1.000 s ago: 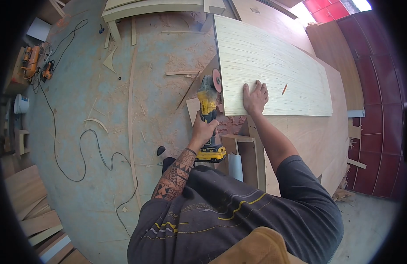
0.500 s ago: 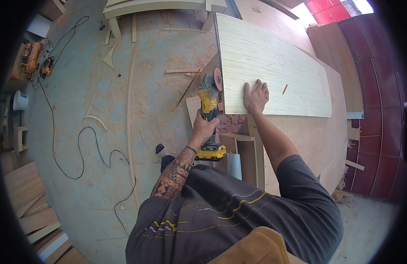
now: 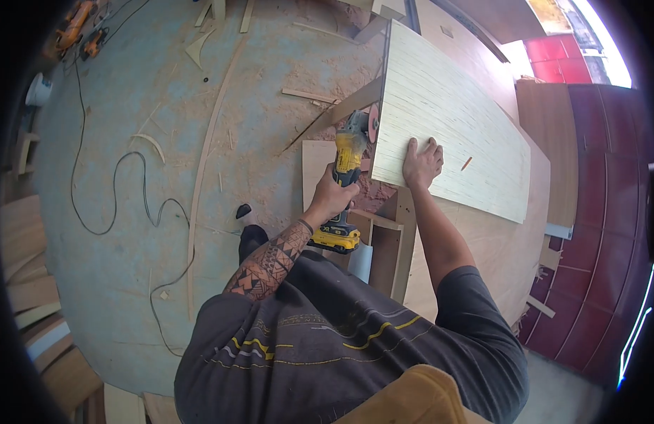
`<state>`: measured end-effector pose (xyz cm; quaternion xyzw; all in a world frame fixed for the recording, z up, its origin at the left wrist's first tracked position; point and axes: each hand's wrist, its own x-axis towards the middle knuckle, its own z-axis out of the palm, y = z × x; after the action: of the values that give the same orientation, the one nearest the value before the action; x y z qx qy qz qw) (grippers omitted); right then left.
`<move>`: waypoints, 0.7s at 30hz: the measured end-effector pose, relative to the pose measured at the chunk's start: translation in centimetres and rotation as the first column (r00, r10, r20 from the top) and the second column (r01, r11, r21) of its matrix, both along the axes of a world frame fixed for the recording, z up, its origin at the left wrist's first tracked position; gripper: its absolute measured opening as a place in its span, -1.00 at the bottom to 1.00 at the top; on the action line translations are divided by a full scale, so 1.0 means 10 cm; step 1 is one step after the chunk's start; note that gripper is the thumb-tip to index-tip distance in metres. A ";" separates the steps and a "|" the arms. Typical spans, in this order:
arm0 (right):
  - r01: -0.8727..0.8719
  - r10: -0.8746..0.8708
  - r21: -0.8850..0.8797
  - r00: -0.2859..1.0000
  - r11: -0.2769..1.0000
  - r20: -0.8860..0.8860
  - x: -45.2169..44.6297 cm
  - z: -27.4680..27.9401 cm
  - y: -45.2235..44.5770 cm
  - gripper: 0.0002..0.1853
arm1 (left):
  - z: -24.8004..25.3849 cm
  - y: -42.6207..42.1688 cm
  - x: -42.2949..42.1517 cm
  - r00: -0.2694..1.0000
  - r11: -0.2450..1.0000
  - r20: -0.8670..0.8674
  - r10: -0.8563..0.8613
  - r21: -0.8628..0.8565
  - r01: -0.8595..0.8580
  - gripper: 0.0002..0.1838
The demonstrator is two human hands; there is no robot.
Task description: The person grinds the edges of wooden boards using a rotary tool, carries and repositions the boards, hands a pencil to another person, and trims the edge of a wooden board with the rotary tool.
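My left hand point(image 3: 332, 196) is wrapped around the body of a yellow and black cordless angle grinder point(image 3: 350, 147). The grinder's reddish disc point(image 3: 373, 123) stands at the left edge of a pale wood-grained panel point(image 3: 450, 106); whether it touches the edge I cannot tell. A battery pack point(image 3: 335, 237) forms the grinder's near end, close to my body. On the panel's near left part, my right hand point(image 3: 423, 164) lies with its palm down and fingers stretched out. An orange pencil point(image 3: 467, 163) rests on the panel just right of that hand.
Beneath the panel is a larger plywood-topped bench point(image 3: 468, 226). Wood offcuts, sawdust and a black cable point(image 3: 115, 191) litter the floor on the left. Stacked boards point(image 3: 30, 261) line the far left. Orange tools point(image 3: 76, 28) lie at the upper left. Dark red panels point(image 3: 588, 212) stand right.
The head view has turned, so the scene sits tilted and shifted. Both hands keep about the same places on the grinder and the panel, with the disc still at the left edge.
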<state>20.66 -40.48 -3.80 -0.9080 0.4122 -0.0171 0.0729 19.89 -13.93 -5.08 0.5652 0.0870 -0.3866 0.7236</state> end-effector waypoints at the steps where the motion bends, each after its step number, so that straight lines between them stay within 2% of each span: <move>1: 0.016 -0.016 0.006 1.000 1.000 -0.003 0.00 0.00 0.00 -0.11 | 0.03 0.02 0.01 1.000 1.000 0.012 -0.022 -0.003 0.022 -0.52; 7: 0.017 -0.017 -0.011 1.000 1.000 -0.012 0.03 -0.09 -0.07 -0.12 | 0.09 0.06 0.03 0.999 0.998 0.025 -0.045 0.047 0.044 -0.42; 12: 0.031 -0.031 -0.045 1.000 0.999 0.003 0.05 -0.12 -0.11 -0.13 | 0.16 0.10 0.06 0.998 0.997 0.014 -0.056 0.057 0.055 -0.41; 21: 0.042 -0.042 -0.006 0.999 0.999 -0.015 0.09 -0.05 -0.07 -0.13 | 0.11 0.08 0.05 0.998 0.997 0.020 -0.058 0.048 0.057 -0.39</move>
<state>21.60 -41.23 -4.26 -0.8994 0.4316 -0.0131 0.0671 20.41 -13.15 -3.99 0.5886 0.0722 -0.3990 0.6993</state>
